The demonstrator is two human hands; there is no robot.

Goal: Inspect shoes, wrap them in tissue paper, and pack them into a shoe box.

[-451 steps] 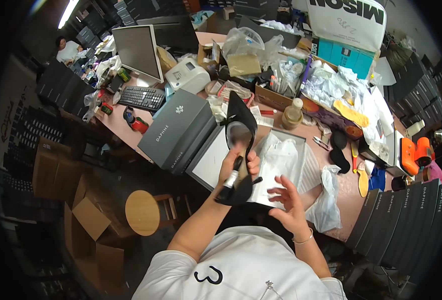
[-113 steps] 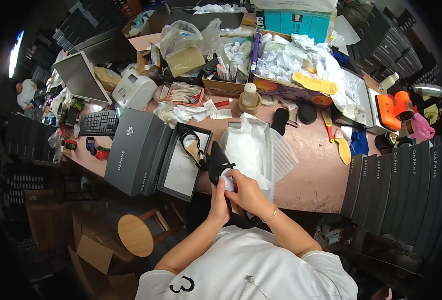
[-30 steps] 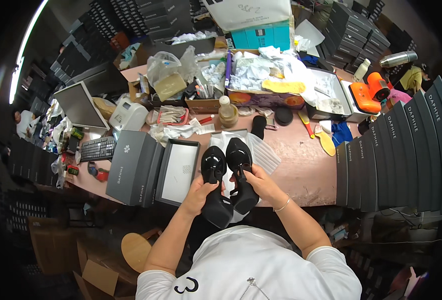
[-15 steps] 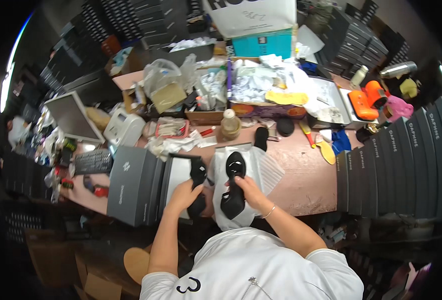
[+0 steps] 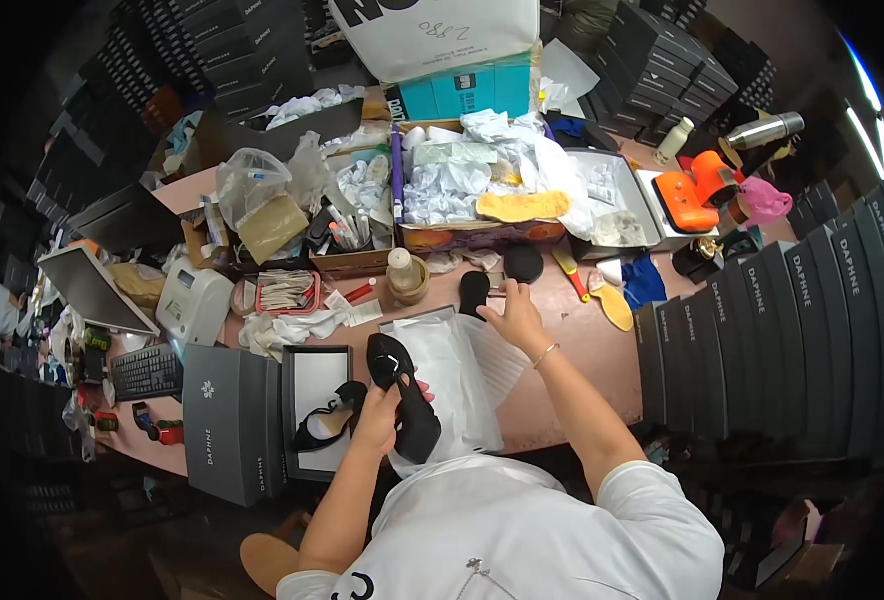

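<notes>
My left hand [image 5: 374,420] is closed around a black high-heeled shoe [image 5: 418,430] with a glossy toe, held over white tissue paper [image 5: 457,375]. Its mate, a black shoe [image 5: 324,424] with a pale insole, lies in an open shoe box [image 5: 343,356] to the left. My right hand [image 5: 515,318] reaches across the table, thumb and fingers apart, beside a black oval brush-like thing [image 5: 474,293]. A small item at its fingertips is partly covered, and I cannot make out its kind.
A closed grey shoe box [image 5: 224,425] stands at the left, near a keyboard [image 5: 148,371]. Stacked dark boxes [image 5: 752,350] line the right side. Farther back are a bottle [image 5: 405,275], a round black pad [image 5: 523,263], a yellow-handled tool [image 5: 569,272] and a carton of crumpled paper [image 5: 452,238].
My left hand has let one shoe down into the open box and now holds the other. My right hand has released that shoe and moved forward to the brush-like thing. The view has shifted.
</notes>
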